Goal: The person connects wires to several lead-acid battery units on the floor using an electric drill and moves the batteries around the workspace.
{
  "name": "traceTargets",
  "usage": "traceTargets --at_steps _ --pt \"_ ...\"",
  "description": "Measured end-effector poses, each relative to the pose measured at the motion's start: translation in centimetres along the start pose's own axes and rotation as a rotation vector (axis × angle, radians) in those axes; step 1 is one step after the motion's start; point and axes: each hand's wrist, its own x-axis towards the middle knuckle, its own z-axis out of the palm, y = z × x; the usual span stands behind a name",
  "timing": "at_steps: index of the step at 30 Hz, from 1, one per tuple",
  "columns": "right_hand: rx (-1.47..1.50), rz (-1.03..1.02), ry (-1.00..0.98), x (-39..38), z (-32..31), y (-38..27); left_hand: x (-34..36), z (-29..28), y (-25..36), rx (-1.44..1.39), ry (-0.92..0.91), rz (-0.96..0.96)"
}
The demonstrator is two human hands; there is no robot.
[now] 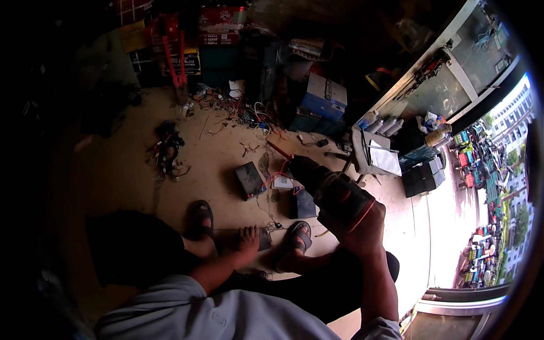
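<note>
My right hand (367, 229) is wrapped round the handle of a dark power drill (340, 198), raised over the floor at centre right. A long thin reddish tip (279, 150) extends from its front, pointing to the upper left and touching nothing that I can make out. Down between my feet, my left hand (247, 240) lies with fingers stretched out against a dark block-shaped battery (264, 238). Beyond it sits another dark battery (249, 180) with red at its corner. A third dark block (304, 204) is partly hidden behind the drill. Red wires (275, 177) run between these blocks.
Tangled wires (249, 110) litter the floor at the back, and a dark wire bundle (168, 150) lies left. Red-handled bolt cutters (180, 73) lean against boxes. A stool (377, 152) holding papers and a blue battery (324, 99) stand right. Parked scooters show outside the doorway.
</note>
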Motion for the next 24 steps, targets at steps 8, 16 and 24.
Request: traceTargets --at_steps 8,16,24 --pt "0.091 0.067 -0.011 -1.2 1.7 3.3 2.0 -4.8 -0.6 -0.233 -0.276 0.005" --pt "0.186 0.209 -0.128 -2.0 4.5 4.9 4.9 -7.7 -4.9 -0.178 -0.141 -0.014" --pt "-0.088 0.136 -0.659 -6.6 13.4 11.3 6.0 -6.6 -6.3 -0.413 0.069 -0.062"
